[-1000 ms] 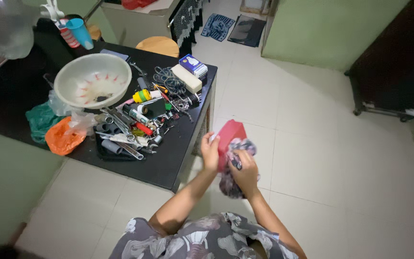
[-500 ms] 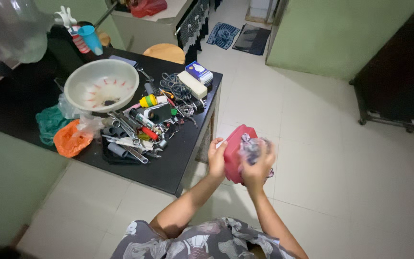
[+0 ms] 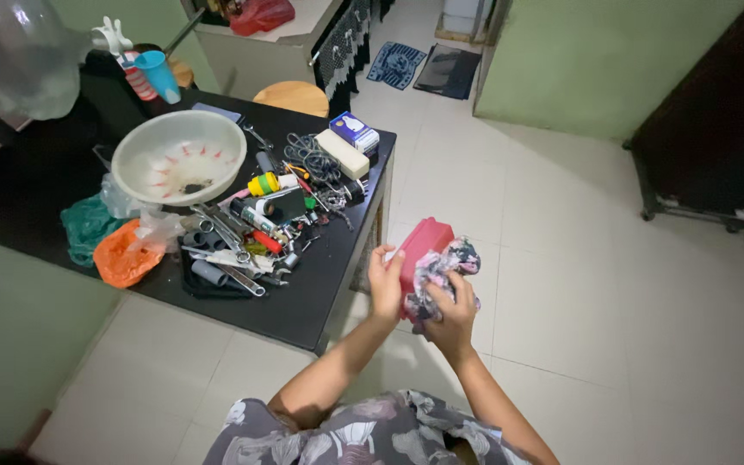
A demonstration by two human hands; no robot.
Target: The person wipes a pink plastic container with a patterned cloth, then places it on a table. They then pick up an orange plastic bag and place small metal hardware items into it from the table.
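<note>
My left hand (image 3: 385,282) grips the left edge of a red plastic container (image 3: 422,244), held up over the tiled floor just right of the black table's corner. My right hand (image 3: 451,312) presses a bunched patterned cloth (image 3: 443,266) against the container's face. Both arms reach out from my flowered sleeves at the bottom of the view.
A black table (image 3: 303,293) on the left carries a big cream bowl (image 3: 178,157), a heap of wrenches, tape rolls and small tools (image 3: 247,228), a coil of wire, a small box (image 3: 354,131) and an orange bag (image 3: 124,258). A wooden stool (image 3: 295,96) stands behind it; a dark cabinet on wheels (image 3: 708,129) is far right.
The cloth hung below the container one second ago; my right hand has rubbed it up over the container's face and now holds it bunched there. The container sits slightly lower.
</note>
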